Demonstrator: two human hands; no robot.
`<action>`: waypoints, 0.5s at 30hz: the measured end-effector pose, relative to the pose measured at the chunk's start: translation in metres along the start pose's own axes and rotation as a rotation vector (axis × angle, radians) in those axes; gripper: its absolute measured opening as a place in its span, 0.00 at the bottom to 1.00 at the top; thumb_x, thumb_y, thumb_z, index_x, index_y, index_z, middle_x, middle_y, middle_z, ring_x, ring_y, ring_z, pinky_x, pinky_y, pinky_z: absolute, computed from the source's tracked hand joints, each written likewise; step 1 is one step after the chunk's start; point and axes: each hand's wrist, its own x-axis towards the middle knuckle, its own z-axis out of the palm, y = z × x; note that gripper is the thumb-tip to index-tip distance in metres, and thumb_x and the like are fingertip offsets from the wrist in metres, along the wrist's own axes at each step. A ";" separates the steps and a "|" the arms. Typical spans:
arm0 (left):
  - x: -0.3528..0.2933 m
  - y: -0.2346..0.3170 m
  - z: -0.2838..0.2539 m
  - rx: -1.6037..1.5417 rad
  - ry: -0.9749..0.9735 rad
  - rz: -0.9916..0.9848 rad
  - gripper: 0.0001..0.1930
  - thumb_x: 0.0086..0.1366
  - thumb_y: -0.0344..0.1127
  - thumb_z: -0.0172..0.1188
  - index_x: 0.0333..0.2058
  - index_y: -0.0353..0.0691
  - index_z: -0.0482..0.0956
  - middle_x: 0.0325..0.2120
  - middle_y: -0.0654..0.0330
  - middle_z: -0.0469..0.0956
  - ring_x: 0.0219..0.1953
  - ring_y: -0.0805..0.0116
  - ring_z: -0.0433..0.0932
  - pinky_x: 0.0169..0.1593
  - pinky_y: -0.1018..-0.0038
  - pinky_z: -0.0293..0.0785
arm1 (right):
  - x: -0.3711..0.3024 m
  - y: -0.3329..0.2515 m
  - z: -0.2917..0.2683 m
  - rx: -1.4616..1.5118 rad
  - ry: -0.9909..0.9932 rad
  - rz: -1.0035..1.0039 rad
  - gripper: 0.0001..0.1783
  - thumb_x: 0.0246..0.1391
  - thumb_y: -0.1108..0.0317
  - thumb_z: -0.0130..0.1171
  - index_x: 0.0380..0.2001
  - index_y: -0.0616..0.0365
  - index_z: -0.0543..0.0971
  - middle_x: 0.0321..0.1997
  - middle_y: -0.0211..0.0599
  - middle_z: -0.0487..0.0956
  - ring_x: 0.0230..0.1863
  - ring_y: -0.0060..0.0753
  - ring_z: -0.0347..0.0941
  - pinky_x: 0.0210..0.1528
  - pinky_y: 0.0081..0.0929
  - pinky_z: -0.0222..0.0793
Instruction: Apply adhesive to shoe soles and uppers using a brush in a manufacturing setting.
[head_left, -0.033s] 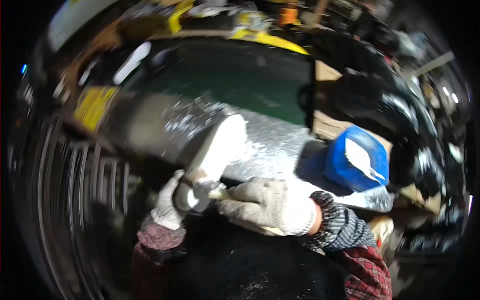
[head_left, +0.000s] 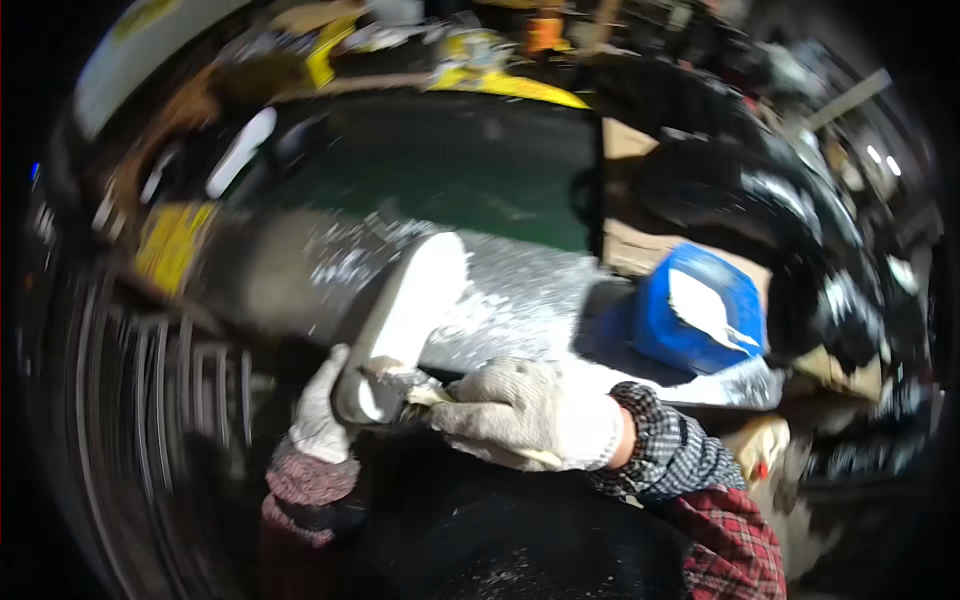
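Note:
A long white rounded piece [head_left: 415, 290] lies tilted over a grey worktop [head_left: 530, 300] speckled with white flakes. My left hand [head_left: 320, 410], in a white knit glove, grips its near end from below. In a matching glove with a checked cuff, my right hand [head_left: 530, 415] presses a small pale tool [head_left: 425, 395] against that same end. The tool's tip is blurred and mostly hidden by the glove, so I cannot tell its kind.
A blue canister [head_left: 700, 320] with a white patch stands right of the piece, beside cardboard [head_left: 640, 250]. A dark green surface [head_left: 450, 170] lies behind. Shiny black bags [head_left: 770, 210] pile at the right. Metal bars [head_left: 150, 380] run along the left.

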 end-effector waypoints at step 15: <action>0.255 0.066 0.042 0.566 -0.247 0.403 0.18 0.74 0.32 0.40 0.55 0.25 0.64 0.53 0.44 0.69 0.61 0.58 0.64 0.62 0.65 0.69 | -0.177 -0.055 -0.142 -0.417 0.562 0.535 0.17 0.46 0.79 0.62 0.43 0.63 0.79 0.40 0.41 0.79 0.38 0.36 0.78 0.41 0.28 0.74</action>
